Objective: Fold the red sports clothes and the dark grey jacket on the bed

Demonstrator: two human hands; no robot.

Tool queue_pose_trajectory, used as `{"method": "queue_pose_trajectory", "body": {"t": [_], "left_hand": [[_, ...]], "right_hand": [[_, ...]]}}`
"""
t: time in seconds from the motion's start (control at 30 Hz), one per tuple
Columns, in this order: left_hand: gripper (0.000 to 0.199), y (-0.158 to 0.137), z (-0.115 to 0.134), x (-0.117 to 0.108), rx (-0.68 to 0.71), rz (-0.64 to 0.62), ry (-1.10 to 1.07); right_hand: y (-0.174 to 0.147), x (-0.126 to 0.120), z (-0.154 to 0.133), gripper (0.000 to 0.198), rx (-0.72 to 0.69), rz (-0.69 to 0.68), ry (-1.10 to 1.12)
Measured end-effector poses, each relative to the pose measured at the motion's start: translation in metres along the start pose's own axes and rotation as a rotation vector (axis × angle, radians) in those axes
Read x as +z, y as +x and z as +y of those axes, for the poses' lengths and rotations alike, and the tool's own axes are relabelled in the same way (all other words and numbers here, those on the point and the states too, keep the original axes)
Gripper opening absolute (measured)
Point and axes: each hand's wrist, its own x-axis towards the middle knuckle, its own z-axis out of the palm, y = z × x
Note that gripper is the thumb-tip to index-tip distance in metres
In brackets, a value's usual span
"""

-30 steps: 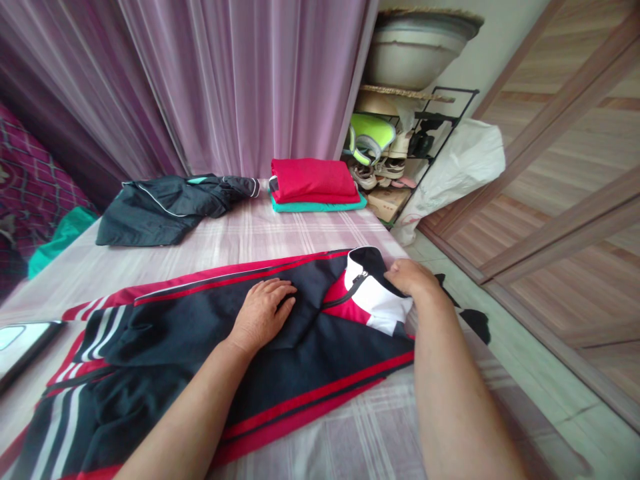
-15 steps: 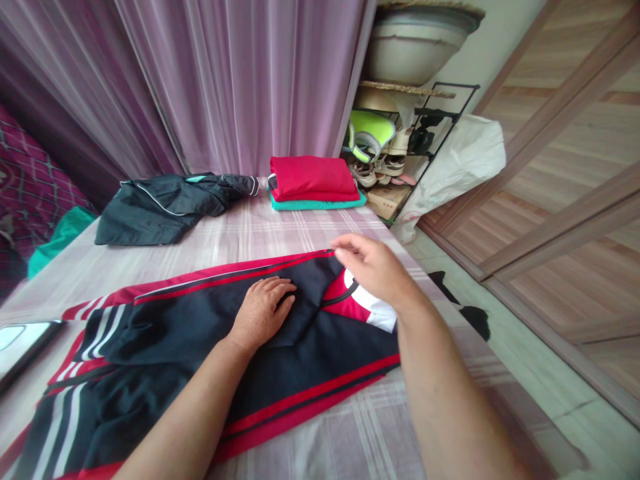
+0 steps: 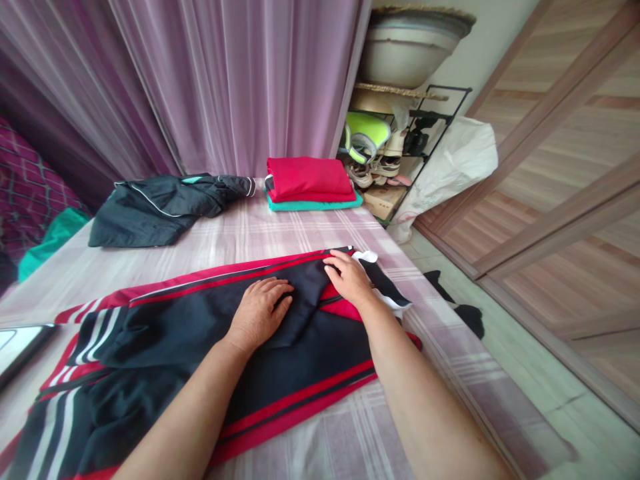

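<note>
A black track jacket with red edges and white stripes lies spread and folded on the checked cloth. My left hand rests flat on its middle, fingers stretched out and holding nothing. Near the jacket's right end, my right hand lies on the fabric with its fingers apart. Just beyond that hand, the black-and-white collar part sticks out to the right. Part of the red panel is covered by my right hand and wrist.
Behind lie a crumpled dark garment and a folded red garment on a turquoise one. A phone-like device sits at the left. Past the right table edge stand a shoe rack and a white bag.
My right hand has moved down and left from the jacket's upper right corner onto its fabric. The collar part now lies folded out to the right. My left hand stays in place.
</note>
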Motion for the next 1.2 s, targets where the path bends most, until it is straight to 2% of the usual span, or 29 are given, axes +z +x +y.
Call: {"method": "queue_pose_trajectory", "body": {"t": [0.1, 0.2, 0.43, 0.53, 0.7, 0.87, 0.97, 1.1, 1.2], "left_hand": [[0.032, 0.000, -0.001, 0.000, 0.005, -0.006, 0.002], [0.032, 0.001, -0.001, 0.000, 0.009, -0.007, 0.002], [0.032, 0.000, -0.001, 0.001, 0.006, -0.005, 0.015], [0.032, 0.000, -0.001, 0.002, 0.008, 0.000, 0.027], [0.031, 0.001, 0.000, 0.004, 0.014, 0.010, 0.049], [0.029, 0.002, 0.006, 0.002, -0.002, -0.014, 0.085], [0.028, 0.002, 0.011, 0.000, -0.017, -0.033, 0.102], [0.027, 0.001, 0.013, -0.001, -0.020, -0.034, 0.118], [0.028, 0.002, 0.013, 0.002, -0.027, -0.025, 0.130]], "right_hand": [[0.001, -0.004, -0.020, 0.028, -0.054, 0.031, -0.007], [0.002, -0.003, -0.029, 0.029, -0.087, 0.060, -0.009], [0.001, 0.013, 0.001, 0.031, 0.088, 0.052, 0.060], [0.001, 0.014, 0.001, 0.028, 0.045, 0.108, 0.046], [0.000, 0.010, -0.013, 0.029, -0.154, 0.128, -0.048], [-0.004, 0.014, 0.000, 0.030, -0.041, 0.048, -0.094], [-0.006, 0.014, 0.003, 0.030, -0.030, 0.065, -0.068], [-0.014, 0.009, -0.022, 0.036, -0.124, 0.138, -0.032], [-0.032, 0.009, -0.047, 0.039, -0.160, 0.037, -0.111]]}}
